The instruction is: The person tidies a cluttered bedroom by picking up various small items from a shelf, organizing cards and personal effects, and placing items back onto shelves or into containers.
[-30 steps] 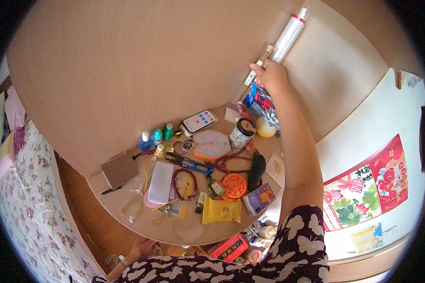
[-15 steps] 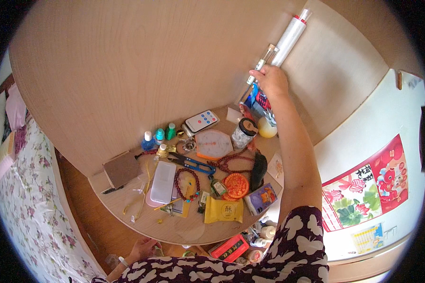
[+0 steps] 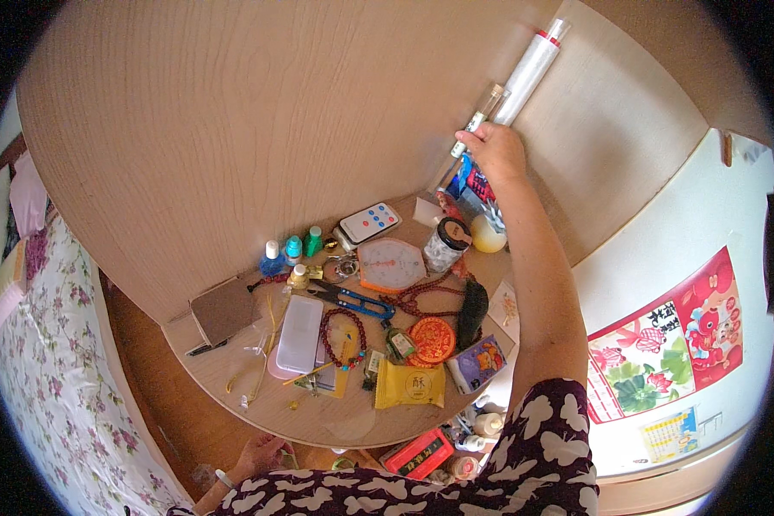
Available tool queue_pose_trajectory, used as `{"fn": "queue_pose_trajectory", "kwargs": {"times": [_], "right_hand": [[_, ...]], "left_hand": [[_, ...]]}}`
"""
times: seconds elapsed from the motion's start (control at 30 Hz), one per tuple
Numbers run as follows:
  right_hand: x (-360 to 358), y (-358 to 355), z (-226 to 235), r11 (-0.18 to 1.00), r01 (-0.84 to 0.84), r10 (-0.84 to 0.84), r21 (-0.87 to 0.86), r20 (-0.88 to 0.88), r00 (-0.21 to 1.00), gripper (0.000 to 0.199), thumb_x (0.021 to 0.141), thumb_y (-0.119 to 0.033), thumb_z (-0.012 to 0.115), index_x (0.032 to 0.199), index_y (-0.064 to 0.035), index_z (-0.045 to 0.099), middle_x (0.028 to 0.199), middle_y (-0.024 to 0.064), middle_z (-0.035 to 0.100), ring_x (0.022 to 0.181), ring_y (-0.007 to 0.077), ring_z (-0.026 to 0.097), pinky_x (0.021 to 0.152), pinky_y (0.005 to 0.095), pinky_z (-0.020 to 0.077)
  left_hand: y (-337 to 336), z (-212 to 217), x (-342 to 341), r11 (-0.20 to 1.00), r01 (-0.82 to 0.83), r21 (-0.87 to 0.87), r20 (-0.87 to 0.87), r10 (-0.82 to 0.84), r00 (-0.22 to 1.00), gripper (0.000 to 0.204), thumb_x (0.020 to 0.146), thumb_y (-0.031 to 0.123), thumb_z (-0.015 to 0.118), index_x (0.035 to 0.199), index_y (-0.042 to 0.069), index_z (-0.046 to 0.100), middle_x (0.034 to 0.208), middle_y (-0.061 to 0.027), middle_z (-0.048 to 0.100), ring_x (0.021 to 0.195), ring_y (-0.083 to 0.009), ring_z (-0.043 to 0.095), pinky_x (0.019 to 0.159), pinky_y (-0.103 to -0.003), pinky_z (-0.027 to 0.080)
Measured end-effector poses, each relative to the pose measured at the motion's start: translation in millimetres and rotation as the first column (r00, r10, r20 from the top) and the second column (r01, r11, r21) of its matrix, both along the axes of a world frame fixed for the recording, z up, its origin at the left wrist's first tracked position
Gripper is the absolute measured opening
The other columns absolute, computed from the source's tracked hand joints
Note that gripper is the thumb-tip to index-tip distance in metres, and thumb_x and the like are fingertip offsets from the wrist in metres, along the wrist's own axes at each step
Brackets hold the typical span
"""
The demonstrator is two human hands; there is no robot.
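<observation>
My right hand (image 3: 493, 148) reaches to the back corner of the shelf, its fingers closed round a clear cork-topped tube (image 3: 476, 123) with a white label. The tube leans up along the wall beside a long white roll with red ends (image 3: 529, 73). Under that hand are a blue and red packet (image 3: 473, 179) and a yellow round pot (image 3: 488, 234) with a small plant. Low by the front edge, my left hand (image 3: 256, 454) is curled, with a greenish thing at its fingertips that I cannot make out.
Crowding the rounded shelf (image 3: 232, 378) are a white remote (image 3: 370, 222), an orange-rimmed dial scale (image 3: 390, 263), a lidded jar (image 3: 446, 245), blue-handled snips (image 3: 357, 301), a bead bracelet (image 3: 344, 337) and a yellow snack packet (image 3: 409, 385). A flowered bed (image 3: 60, 370) lies left.
The scene has shifted very slightly in the picture. My right hand keeps its hold on the tube, and my left hand stays low by the shelf's edge.
</observation>
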State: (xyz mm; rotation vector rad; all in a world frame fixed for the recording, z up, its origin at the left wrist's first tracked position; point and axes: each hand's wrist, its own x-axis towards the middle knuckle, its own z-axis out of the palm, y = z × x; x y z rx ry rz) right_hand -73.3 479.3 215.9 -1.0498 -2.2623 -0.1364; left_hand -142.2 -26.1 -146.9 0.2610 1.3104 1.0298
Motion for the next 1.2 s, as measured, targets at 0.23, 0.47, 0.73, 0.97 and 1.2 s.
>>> {"fn": "queue_pose_trajectory", "kwargs": {"times": [0.23,0.47,0.73,0.97,1.2], "right_hand": [[2,-9,5,0.999,-0.028,0.028,-0.024,0.004,1.0,0.034,0.073,-0.04,0.064,0.073,-0.0056,0.063,0.067,0.0147,0.061,0.065,0.0307,0.061,0.06,0.0406,0.0466],[5,-5,4,0.999,0.036,-0.035,-0.016,0.049,0.998,0.036,0.073,-0.041,0.064,0.072,-0.005,0.063,0.068,0.0152,0.061,0.066,0.0303,0.061,0.061,0.0409,0.0468],[10,-4,3,1.0,0.016,-0.016,0.013,0.032,0.999,0.037,0.073,-0.041,0.064,0.068,-0.0053,0.062,0.063,0.0146,0.06,0.061,0.0304,0.06,0.058,0.0409,0.0462],[56,-92,16,0.963,-0.233,0.189,0.139,0.272,0.944,0.027,0.072,-0.031,0.065,0.069,-0.0051,0.059,0.074,0.0131,0.061,0.067,0.028,0.057,0.062,0.0402,0.0439],[105,-102,-52,0.946,-0.321,0.305,-0.03,0.404,0.862,0.037,0.073,-0.031,0.066,0.09,-0.0002,0.056,0.079,0.0179,0.061,0.076,0.0326,0.059,0.068,0.04,0.0469]], "left_hand": [[2,9,8,0.994,-0.108,-0.029,-0.021,0.108,0.994,0.032,0.089,0.024,0.046,0.072,0.002,0.061,0.05,0.0015,0.046,0.04,-0.006,0.038,0.037,-0.021,0.027],[6,17,8,0.999,-0.047,-0.005,-0.048,0.047,0.998,0.031,0.089,0.023,0.045,0.073,0.002,0.061,0.05,0.0015,0.045,0.04,-0.0059,0.038,0.037,-0.021,0.028],[3,7,11,0.996,-0.084,0.01,0.024,0.084,0.996,0.031,0.091,0.024,0.045,0.074,0.003,0.06,0.052,0.0017,0.046,0.042,-0.0057,0.039,0.039,-0.021,0.029],[-3,-5,15,0.987,-0.155,0.035,-0.004,0.156,0.988,0.023,0.09,0.022,0.046,0.081,0.004,0.057,0.066,-0.0021,0.057,0.042,-0.0066,0.043,0.04,-0.02,0.033],[0,-35,13,0.981,0.058,0.187,-0.171,-0.026,0.985,0.021,0.091,0.019,0.044,0.093,0.002,0.056,0.074,-0.0054,0.061,0.052,-0.0072,0.047,0.045,-0.019,0.037]]}}
